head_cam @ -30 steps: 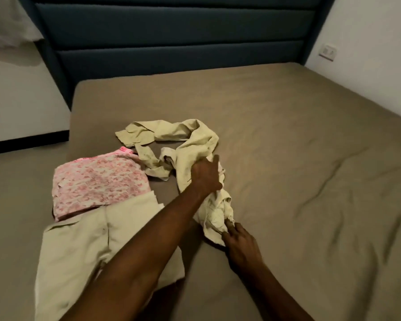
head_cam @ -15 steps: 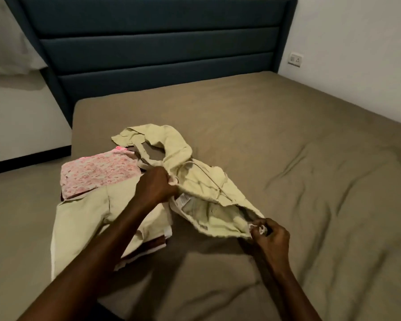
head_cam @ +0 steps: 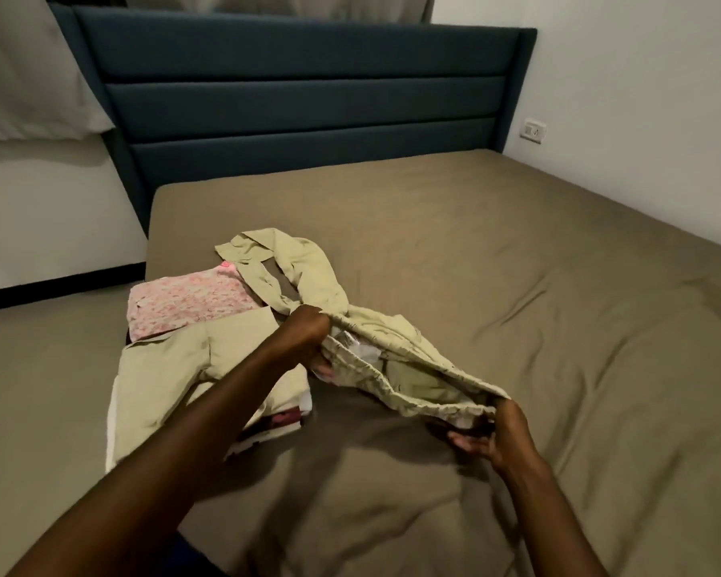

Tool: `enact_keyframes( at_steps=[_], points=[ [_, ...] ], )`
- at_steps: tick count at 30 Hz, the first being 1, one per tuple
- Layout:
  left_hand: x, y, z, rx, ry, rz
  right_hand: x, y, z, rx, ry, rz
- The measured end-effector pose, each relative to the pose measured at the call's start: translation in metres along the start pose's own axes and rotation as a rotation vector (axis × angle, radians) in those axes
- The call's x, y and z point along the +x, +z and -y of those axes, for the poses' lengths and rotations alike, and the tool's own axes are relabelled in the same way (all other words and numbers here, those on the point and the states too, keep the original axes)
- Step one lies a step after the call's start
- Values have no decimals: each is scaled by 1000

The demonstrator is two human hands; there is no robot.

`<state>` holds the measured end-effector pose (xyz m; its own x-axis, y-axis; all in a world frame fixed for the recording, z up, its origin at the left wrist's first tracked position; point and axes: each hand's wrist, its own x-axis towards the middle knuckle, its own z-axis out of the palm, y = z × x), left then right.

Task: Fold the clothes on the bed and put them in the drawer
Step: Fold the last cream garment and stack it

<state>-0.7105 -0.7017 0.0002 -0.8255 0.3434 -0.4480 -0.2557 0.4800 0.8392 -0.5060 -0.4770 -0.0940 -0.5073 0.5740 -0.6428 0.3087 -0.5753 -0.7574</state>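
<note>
A pale green pair of trousers (head_cam: 396,360) lies crumpled on the bed (head_cam: 517,285), its elastic waistband stretched between my hands and lifted off the sheet. My left hand (head_cam: 309,333) grips one end of the waistband. My right hand (head_cam: 494,431) pinches the other end, nearer to me. The legs trail away toward the headboard. To the left sits a stack of folded clothes: a pale green folded garment (head_cam: 171,376) on top and a pink floral piece (head_cam: 184,301) behind it.
A dark blue padded headboard (head_cam: 300,97) stands at the far end. White walls run on both sides, with a socket (head_cam: 533,130) on the right wall. The brown sheet stretches wide to the right of the clothes.
Both hands took hold of the trousers' waistband, lifted it and pulled it apart, so it is now stretched wide. My right hand slid right along the band. The view tilted up.
</note>
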Motion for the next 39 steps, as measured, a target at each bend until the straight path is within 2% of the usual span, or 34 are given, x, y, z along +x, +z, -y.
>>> enact_keyframes(
  at_steps=[3, 5, 8, 11, 16, 18, 21, 23, 26, 29, 31, 34, 36, 38, 39],
  points=[
    [51, -5, -39, -311, -11, 123, 42, 35, 52, 211, 18, 126],
    [85, -13, -76, -424, 40, 120, 67, 67, 100, 302, -36, 144],
    [128, -31, -162, -591, 154, 21, 96, 110, 195, 410, -252, 177],
    [149, -50, -271, -900, 316, -31, 104, 146, 311, 688, -486, 274],
    [131, -84, -462, -1114, 643, 160, 29, 185, 496, 905, -820, 499],
    [110, -95, -509, -1148, 785, 218, -6, 189, 535, 900, -942, 612],
    [78, -106, -535, -1151, 922, 259, -44, 189, 557, 856, -1088, 698],
    [60, -104, -521, -1124, 943, 262, -61, 179, 550, 827, -1145, 646],
    [32, -87, -454, -1071, 920, 255, -64, 148, 501, 796, -1183, 547],
    [5, -51, -337, -1042, 833, 189, -46, 97, 390, 763, -1236, 453],
    [-11, -21, -239, -977, 727, 144, -31, 53, 297, 750, -1243, 310],
    [-28, 29, -85, -780, 555, 88, -9, -27, 151, 588, -1064, -17],
    [-42, 59, 6, -641, 439, 52, -10, -76, 55, 426, -913, -300],
    [-55, 84, 77, -435, 361, 6, -17, -118, -26, 283, -732, -533],
    [-57, 89, 100, -357, 354, -13, -23, -124, -50, 204, -690, -581]
  ],
)
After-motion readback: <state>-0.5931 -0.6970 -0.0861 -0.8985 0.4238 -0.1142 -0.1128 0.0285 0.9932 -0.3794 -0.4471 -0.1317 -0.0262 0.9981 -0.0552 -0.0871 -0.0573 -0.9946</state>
